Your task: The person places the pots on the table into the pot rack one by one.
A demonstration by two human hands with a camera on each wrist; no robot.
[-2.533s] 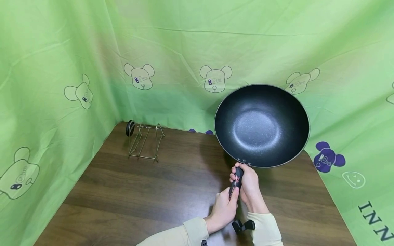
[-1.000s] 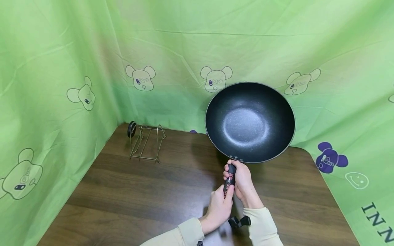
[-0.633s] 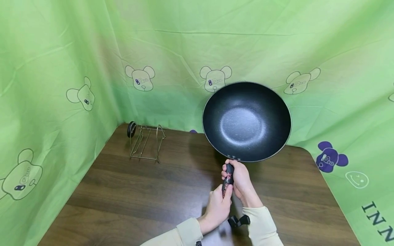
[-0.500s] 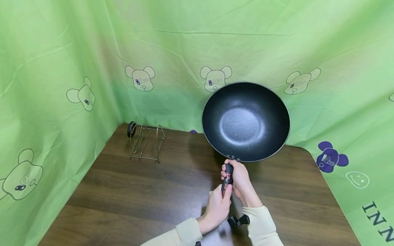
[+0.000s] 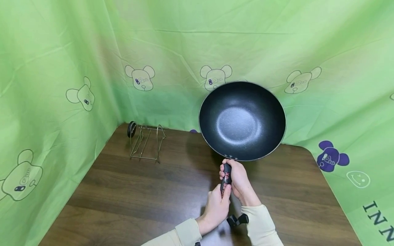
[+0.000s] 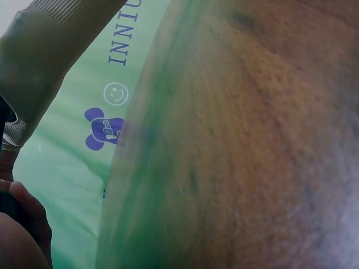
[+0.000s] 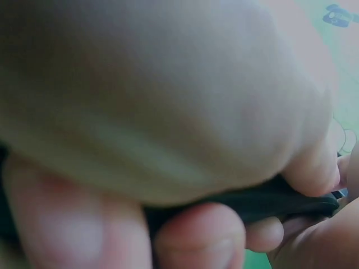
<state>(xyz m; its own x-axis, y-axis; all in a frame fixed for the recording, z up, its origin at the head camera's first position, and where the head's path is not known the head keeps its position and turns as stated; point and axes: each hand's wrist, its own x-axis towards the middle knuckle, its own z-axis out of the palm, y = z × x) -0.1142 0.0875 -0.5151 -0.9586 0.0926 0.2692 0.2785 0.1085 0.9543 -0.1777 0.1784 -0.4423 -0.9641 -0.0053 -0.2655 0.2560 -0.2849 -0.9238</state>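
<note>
A black wok (image 5: 238, 124) is held out over the table, its hollow inside tilted toward the head camera. My right hand (image 5: 241, 179) grips its dark handle (image 5: 226, 174) close to the pan, fingers curled round it. Lower down, my left hand (image 5: 217, 206) wraps the handle's end, thumb lying along it. Red markings show on the handle between them. In the right wrist view, curled fingers (image 7: 196, 241) press round the dark handle (image 7: 263, 203). Only part of a hand (image 6: 33, 224) appears at the lower left of the left wrist view.
A gold wire rack (image 5: 144, 158) with a black round disc (image 5: 131, 130) stands at the table's back left. Green printed cloth (image 5: 172, 44) hangs behind and at both sides of the brown wooden table (image 5: 138, 198). A black wrist mount (image 5: 237, 220) is below the right hand.
The wok and both hands have shifted to the left, mostly in the first part of this span. Both grips on the handle stay the same, and the wire rack has stayed in place.
</note>
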